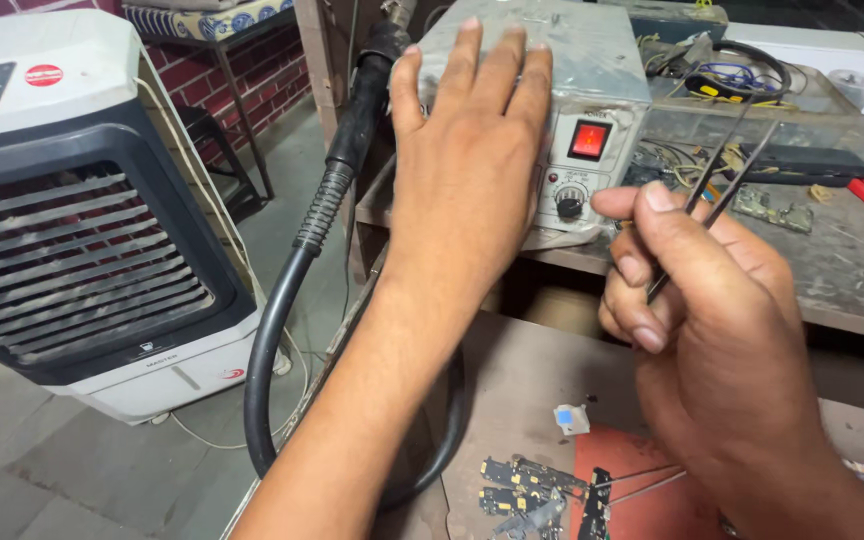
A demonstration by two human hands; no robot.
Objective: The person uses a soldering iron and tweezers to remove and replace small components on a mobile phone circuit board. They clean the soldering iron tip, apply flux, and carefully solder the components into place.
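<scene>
Your left hand (467, 150) is spread flat, fingers apart and clamped on nothing, reaching toward the black hot-air handpiece (364, 95) that hangs against the left side of the grey rework station (552, 60). Your right hand (712, 330) is pinched closed on a pair of tweezers (717, 185), tips pointing up and away over the bench (852, 280). Judgement: grasp the handpiece on its ribbed grip, well below the nozzle end, and keep the hose (272, 350) free of your forearm. The handpiece sits just left of your left palm, near but apart. Small circuit boards (527, 485) lie below your right wrist, beside a red mat (652, 500). An air cooler (72, 220) stands at far left.
</scene>
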